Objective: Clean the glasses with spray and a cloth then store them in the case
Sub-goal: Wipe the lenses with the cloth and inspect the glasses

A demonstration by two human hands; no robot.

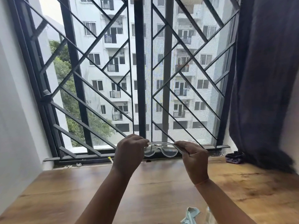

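Note:
I hold clear-framed glasses [161, 149] up in front of the window, above the far edge of the wooden table [64, 191]. My left hand [129, 152] pinches the left end of the frame. At the right end, my right hand [194, 160] grips the frame at its temple. The lenses hang downward between both hands. A pale blue cloth [191, 215] lies crumpled on the table near the bottom edge. Beside it stands a clear bottle [209, 214], mostly hidden by my right forearm. A dark case [234, 157] sits at the far right by the curtain.
A window with a black metal grille [142, 78] fills the view ahead. A dark curtain [267, 78] hangs at the right, and a white wall [14, 110] bounds the left. Small bits of debris [79, 164] lie on the sill.

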